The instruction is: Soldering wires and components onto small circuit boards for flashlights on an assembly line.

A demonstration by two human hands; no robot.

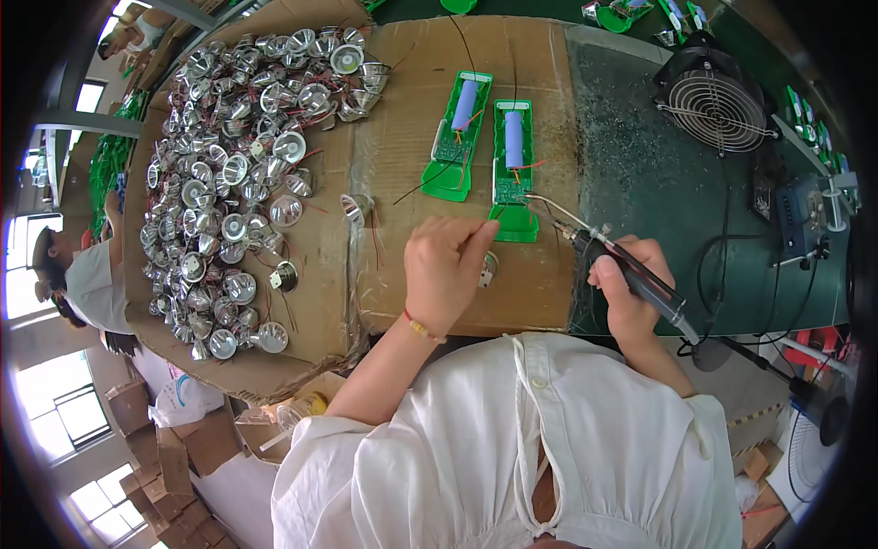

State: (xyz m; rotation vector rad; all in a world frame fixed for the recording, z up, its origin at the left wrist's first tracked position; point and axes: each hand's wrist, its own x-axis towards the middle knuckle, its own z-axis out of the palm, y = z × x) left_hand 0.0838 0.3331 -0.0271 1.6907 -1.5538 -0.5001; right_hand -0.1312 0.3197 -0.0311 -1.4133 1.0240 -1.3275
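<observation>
My right hand [636, 279] is wrapped round a soldering iron [645, 285] with a thin metal feed tube [562, 210] along it. The iron's tip is by the circuit board at the lower end of a green casing [518, 224], which also holds a blue cylindrical battery [514, 142]. Just below that casing my left hand [444, 265] is closed in a pinch; what its fingertips hold is too small to make out. Partly hidden under this hand is a reflector lamp [489, 269]. A second green casing [446, 180] with a battery [465, 105] lies to the left, slightly tilted.
A cardboard box [302, 371] full of silver reflector lamps [236, 169] stands left. One loose reflector [355, 210] lies beside it on the cardboard sheet [402, 137]. At right are a fan with a wire guard [718, 110], a blue control unit [797, 220] and cables. Another person [91, 284] sits far left.
</observation>
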